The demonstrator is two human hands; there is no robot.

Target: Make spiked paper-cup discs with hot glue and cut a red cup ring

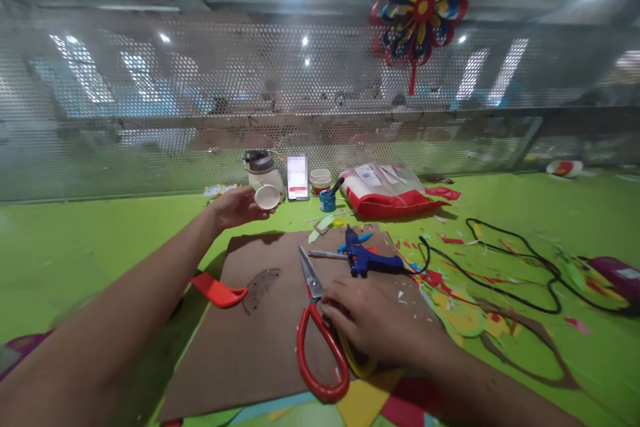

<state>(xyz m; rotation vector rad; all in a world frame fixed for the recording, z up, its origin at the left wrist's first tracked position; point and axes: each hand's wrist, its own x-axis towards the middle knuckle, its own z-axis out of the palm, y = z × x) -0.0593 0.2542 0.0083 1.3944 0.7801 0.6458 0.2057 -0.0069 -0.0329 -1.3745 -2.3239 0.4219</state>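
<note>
My left hand [239, 205] is raised over the far left part of the cardboard, its fingers closed round a small white cup-shaped piece [267, 197] whose round face is toward me. Low over the board is my right hand [355, 313], fingers curled together beside the pivot of red-handled scissors [323, 383]. A curved yellow strip [361, 365] shows under that hand; whether the fingers grip it or the scissors is hidden. The scissors lie on the brown cardboard [225, 360], blades pointing away. Just beyond lies a blue glue gun [370, 260].
A protractor [263, 288] and a red-orange strip [217, 290] lie on the left. Behind stand a lidded jar [263, 173], a lit phone [297, 177], a blue pot [327, 201] and a red-and-clear bag [390, 193]. A black cord [500, 287] crosses paper scraps at right.
</note>
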